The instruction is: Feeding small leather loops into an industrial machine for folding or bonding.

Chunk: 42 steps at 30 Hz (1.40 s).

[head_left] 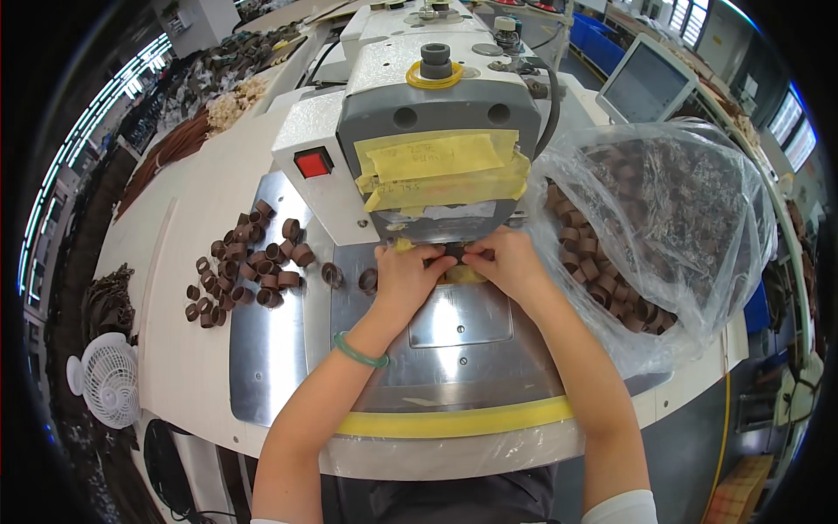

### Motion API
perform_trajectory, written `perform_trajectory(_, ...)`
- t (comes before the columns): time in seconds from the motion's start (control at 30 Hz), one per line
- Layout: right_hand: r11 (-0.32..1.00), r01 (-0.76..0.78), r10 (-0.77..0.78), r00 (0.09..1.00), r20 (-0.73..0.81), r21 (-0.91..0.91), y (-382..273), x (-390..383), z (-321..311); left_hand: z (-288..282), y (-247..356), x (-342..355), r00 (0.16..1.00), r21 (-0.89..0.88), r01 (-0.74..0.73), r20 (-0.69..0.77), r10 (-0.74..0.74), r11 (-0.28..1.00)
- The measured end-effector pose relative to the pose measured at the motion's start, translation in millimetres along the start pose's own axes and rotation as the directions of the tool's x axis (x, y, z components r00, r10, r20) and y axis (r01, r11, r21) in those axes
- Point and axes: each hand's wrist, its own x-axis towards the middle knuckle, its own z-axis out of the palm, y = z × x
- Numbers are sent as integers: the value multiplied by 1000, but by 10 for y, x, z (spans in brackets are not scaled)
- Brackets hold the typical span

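Observation:
Both hands meet under the head of a white and grey industrial sewing machine (441, 109). Between the fingertips is a small dark brown fabric loop (455, 254), partly hidden by the fingers and the machine. My left hand (407, 275) pinches its left side; a green bangle (360, 350) circles that wrist. On its right side, my right hand (506, 260) grips with thumb and fingers. Two more brown loops, one of them a single loop (367, 280), lie just left of my left hand on the metal plate (375, 319).
A heap of brown loops (249, 253) lies on the left of the table. At the right, a clear plastic bag (698, 236) holds many more. Yellow tape (454, 419) runs along the front edge. A white fan (109, 380) stands far left, a screen (648, 80) back right.

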Motion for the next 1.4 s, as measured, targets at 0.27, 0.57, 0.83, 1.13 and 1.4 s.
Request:
perform_trajectory(0.27,999,7,-6,1000,10,-39,-18,13,-16,-18,23,15,1000,25,-9,2,9,1000)
perform_trajectory(0.57,1000,-17,18,999,-52,10,-17,-37,25,-1,-1,30,967,-20,211,149,-206,977)
perform_trajectory(0.83,999,40,-39,995,-97,8,62,-56,88,58,-62,14,992,-83,122,33,-119,989)
perform_trajectory(1.13,999,50,-51,994,-98,-8,64,-49,100,13,-5,34,977,-78,182,125,-172,980)
perform_trajectory(1.4,999,3,2,996,-88,50,140,-69,124,34,-20,48,977,-77,183,125,-173,980)
